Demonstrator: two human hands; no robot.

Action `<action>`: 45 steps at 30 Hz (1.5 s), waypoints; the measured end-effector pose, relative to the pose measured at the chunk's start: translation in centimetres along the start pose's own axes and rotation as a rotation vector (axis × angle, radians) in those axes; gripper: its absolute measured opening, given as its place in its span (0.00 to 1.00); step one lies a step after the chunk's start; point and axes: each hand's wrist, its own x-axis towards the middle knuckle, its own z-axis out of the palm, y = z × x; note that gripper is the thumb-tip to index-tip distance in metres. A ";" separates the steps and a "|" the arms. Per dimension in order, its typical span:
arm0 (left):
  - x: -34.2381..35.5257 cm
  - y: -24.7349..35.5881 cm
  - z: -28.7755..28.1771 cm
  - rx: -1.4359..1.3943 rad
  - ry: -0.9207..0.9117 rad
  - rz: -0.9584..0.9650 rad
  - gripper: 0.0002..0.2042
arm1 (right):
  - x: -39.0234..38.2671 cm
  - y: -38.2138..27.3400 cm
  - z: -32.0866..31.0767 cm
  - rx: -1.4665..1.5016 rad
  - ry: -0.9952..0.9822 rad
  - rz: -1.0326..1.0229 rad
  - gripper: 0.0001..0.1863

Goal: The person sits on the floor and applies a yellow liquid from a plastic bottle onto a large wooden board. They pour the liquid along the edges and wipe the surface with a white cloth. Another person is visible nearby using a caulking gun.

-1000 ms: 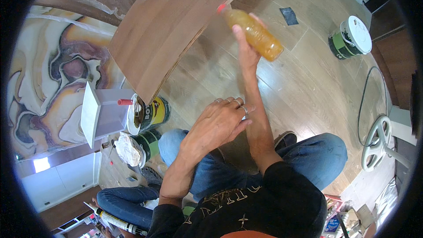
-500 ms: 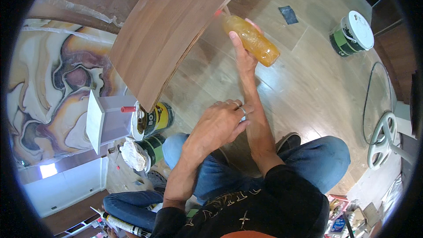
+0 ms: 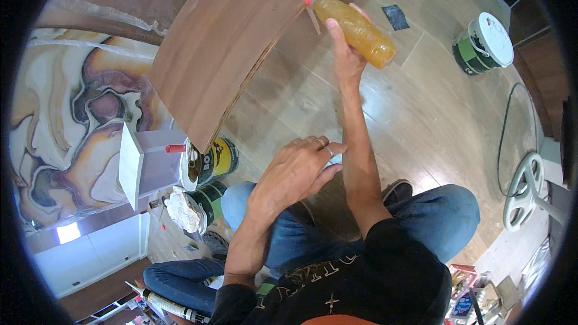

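Observation:
My right hand (image 3: 348, 54) grips a plastic bottle (image 3: 370, 39) of cloudy amber liquid, tilted with its red cap toward the upper left, close beside the edge of the curved wooden panel (image 3: 223, 42). My left hand (image 3: 295, 174), with rings on it, is lower, its fingers curled over a small pale blue thing (image 3: 334, 159) that is mostly hidden, close to or against my right forearm. My bent legs in jeans are beneath both arms.
Buckets (image 3: 220, 159) (image 3: 211, 201) and a white box-like piece (image 3: 150, 159) stand left of me. A lidded bucket (image 3: 481, 42), dark square (image 3: 394, 17), cable and white wheel-shaped object (image 3: 522, 192) are right. Another person's legs (image 3: 180, 283) and a caulking gun (image 3: 168, 304) are lower left.
My right hand with the bottle dipped slightly, then rose up and to the right over the last half second. My left hand has barely moved.

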 end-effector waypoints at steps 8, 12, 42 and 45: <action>0.4 -0.3 0.3 0.020 0.042 0.008 0.16 | -0.9 0.5 0.1 -0.067 0.010 -0.040 0.30; 0.3 0.2 0.5 0.017 0.024 0.012 0.16 | 1.3 0.5 -0.9 0.079 0.010 0.074 0.30; 3.5 9.9 1.3 -0.025 0.035 0.270 0.12 | -1.8 -0.6 -7.1 0.703 0.010 0.677 0.18; 5.9 8.1 3.3 -0.072 0.161 0.491 0.14 | -1.0 0.6 -7.0 0.734 -0.023 0.734 0.20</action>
